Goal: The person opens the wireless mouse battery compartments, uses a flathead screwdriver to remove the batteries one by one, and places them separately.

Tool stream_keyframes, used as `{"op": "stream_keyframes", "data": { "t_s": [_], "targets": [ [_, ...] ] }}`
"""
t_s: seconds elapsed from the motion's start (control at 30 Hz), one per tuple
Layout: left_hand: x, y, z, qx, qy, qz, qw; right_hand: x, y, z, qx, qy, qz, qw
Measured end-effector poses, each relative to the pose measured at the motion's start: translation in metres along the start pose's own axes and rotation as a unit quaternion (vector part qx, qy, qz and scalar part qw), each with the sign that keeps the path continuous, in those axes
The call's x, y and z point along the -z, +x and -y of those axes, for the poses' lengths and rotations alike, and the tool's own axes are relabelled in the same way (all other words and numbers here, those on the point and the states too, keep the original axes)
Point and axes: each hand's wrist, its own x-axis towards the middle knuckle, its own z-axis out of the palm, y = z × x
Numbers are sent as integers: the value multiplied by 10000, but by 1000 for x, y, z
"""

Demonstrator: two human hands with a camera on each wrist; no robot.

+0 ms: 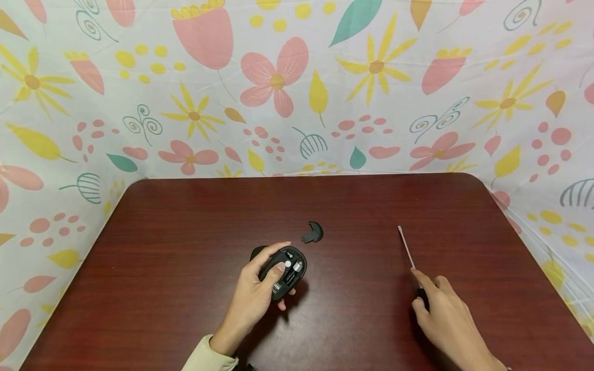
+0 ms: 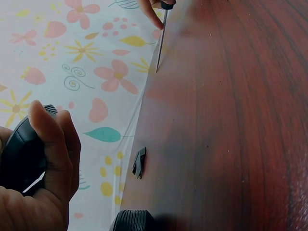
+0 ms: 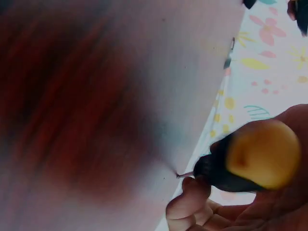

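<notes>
Gripping the mouse [image 1: 293, 282], the left hand [image 1: 250, 296] is curling its fingers around the black body, the thumb lying across the underside. The mouse is sitting left of the table's middle, held above the wood, with its underside facing up and its compartment showing uncovered. A silver piece [image 1: 297, 266] is lying inside that compartment. Just beyond the mouse, the cover [image 1: 315, 232], a small black curved part with a tab, is resting on the table [image 1: 185, 221], apart from both hands.

Well to the right, the right hand [image 1: 445, 312] is closing its fingers around the screwdriver [image 1: 407, 251], holding it by the handle. The thin metal shaft is pointing away from the person, toward the table's far edge; whether the tip is touching the wood, one cannot tell. The right wrist view is showing the handle's yellow end [image 3: 264, 154], blurred, and its black part.

A pale sleeve [image 1: 209, 355] is covering the left wrist. Behind the table, a white cloth [image 1: 287, 129] is hanging, printed with pink, yellow and green flowers and leaves.
</notes>
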Motion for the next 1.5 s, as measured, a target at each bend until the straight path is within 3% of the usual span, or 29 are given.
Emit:
{"op": "stream_keyframes", "data": {
  "t_s": [0.2, 0.87, 1.23, 1.5],
  "targets": [
    [0, 0, 0, 12, -24, -1, 10000, 1, 4, -2, -152, -9, 300, 9994],
    [0, 1, 1, 11, -6, 63, 10000, 4, 5, 1, -266, -141, 251, 9992],
    [0, 1, 0, 130, -10, 143, 9998, 12, 5, 25, 272, -147, -693, 9971],
    [0, 1, 0, 112, 51, 275, 9995, 11, 12, 51, 994, 103, -1495, 9837]
  ]
}}
